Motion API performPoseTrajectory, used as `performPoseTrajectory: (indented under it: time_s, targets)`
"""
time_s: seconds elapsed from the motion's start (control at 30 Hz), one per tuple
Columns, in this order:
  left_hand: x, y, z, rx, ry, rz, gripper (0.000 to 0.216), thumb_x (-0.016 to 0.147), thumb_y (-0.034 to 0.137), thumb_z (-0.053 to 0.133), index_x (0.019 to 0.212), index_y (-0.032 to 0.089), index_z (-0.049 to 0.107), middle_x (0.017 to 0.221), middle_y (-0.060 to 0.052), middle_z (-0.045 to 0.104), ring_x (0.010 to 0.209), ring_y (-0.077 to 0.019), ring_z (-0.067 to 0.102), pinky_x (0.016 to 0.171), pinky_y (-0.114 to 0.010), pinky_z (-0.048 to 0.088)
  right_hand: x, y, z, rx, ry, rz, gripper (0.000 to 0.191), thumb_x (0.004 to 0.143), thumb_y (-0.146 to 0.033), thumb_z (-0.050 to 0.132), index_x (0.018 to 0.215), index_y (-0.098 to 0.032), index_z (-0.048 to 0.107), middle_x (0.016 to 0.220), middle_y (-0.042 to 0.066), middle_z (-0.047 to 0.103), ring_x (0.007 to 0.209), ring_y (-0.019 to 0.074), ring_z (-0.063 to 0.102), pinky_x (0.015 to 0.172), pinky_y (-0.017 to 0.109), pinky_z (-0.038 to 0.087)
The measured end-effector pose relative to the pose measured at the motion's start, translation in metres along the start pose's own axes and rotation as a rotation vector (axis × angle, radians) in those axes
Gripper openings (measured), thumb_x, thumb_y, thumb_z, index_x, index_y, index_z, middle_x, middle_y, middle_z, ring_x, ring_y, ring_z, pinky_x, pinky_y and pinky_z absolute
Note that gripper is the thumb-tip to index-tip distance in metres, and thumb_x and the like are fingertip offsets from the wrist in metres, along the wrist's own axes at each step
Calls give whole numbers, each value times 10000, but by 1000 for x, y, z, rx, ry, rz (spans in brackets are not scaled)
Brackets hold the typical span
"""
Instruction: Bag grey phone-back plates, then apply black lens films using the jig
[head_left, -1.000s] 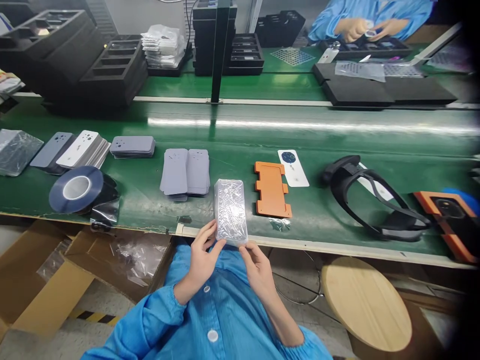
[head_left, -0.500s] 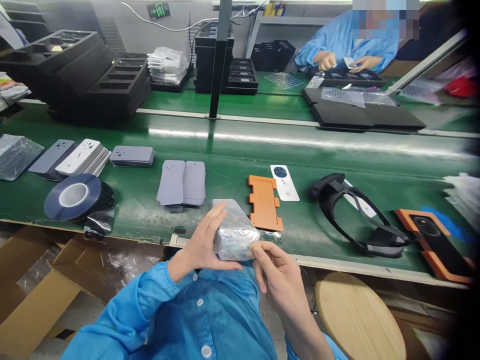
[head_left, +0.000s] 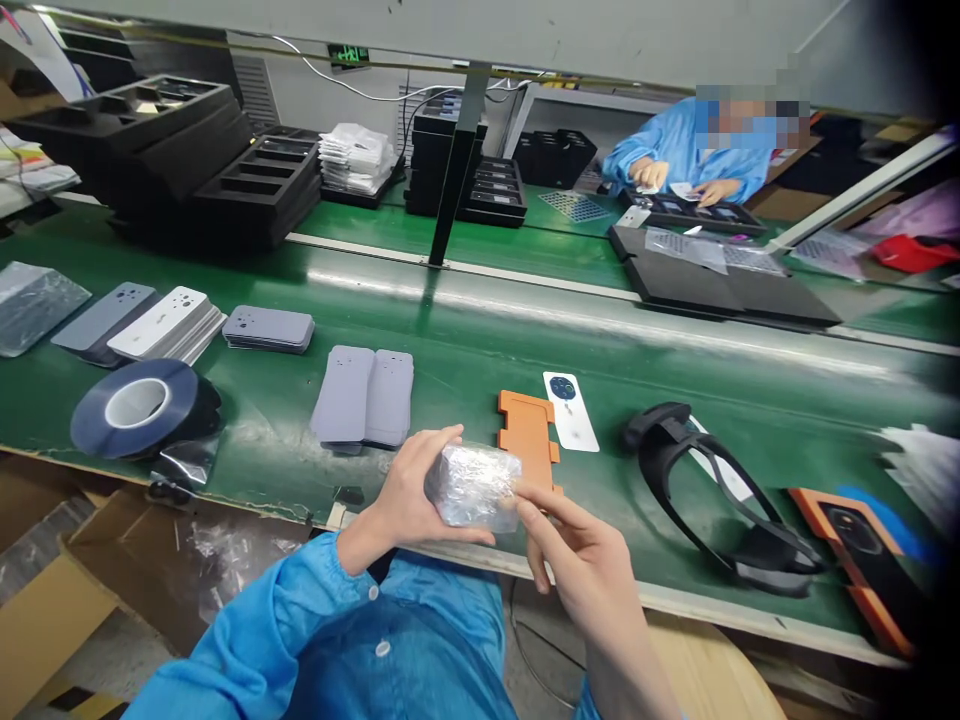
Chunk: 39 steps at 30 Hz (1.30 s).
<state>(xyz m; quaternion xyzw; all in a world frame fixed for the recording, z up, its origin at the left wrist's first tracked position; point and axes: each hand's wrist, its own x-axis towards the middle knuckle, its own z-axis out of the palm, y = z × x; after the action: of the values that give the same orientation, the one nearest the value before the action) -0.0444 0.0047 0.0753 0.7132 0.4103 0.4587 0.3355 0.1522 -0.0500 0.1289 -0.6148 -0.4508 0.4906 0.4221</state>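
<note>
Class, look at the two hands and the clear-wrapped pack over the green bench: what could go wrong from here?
The wrapped pack, held in the left hand, is near the front edge of the green bench; if the grip slipped, it might fall.

The right hand has its fingertips at the pack's side; a sudden movement could knock the nearby orange frame.

The overlapping grey panels look loose, so a bump might scatter them.

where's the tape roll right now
In the head view, the tape roll lies at left on the green bench, just in front of the white panel stack.
</note>
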Motion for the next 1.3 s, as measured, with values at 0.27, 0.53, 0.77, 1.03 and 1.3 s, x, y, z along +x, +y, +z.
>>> performPoseTrajectory:
  time_s: [0.27,0.53,0.77,1.03,1.3]
  targets:
    - [8,-7,-9,-91,-43,-40,1280,471,536,968,1554,209,370,1342,-148,626,1224,-355,605,1106,-435,443,20,-12,0,-68,-86,-48,430,882,-545,671,1042,-154,752,484,-24,541,395,122,464,450,277,423]
    - [7,-7,-8,-367,-36,-281,1228,473,514,974,1524,173,436,1387,-144,624,1284,-397,566,1162,-477,385,37,-42,3,-45,-238,21,494,852,-616,679,1051,-163,681,476,-75,416,395,72,288,388,210,210]
    - [6,-16,-3,-529,-46,-335,1289,500,724,853,1555,154,378,1421,-166,599,1351,-425,500,1189,-490,341,51,-44,3,-4,-275,29,491,821,-605,719,1000,-150,678,515,-62,474,377,54,293,381,212,200]
    - [17,-31,7,-613,-48,-309,1113,733,814,620,1572,150,314,1593,-184,394,1454,-409,373,1202,-480,318,69,-21,-3,205,-228,11,378,804,-442,808,1059,-168,760,650,-1,601,594,118,526,566,239,442]
    - [10,-46,27,-454,-95,-318,845,961,671,438,1598,154,237,1667,-143,255,1532,-328,252,1269,-477,188,92,-14,-16,457,-104,105,441,698,-326,879,1091,-154,773,727,19,622,598,101,483,516,218,420]
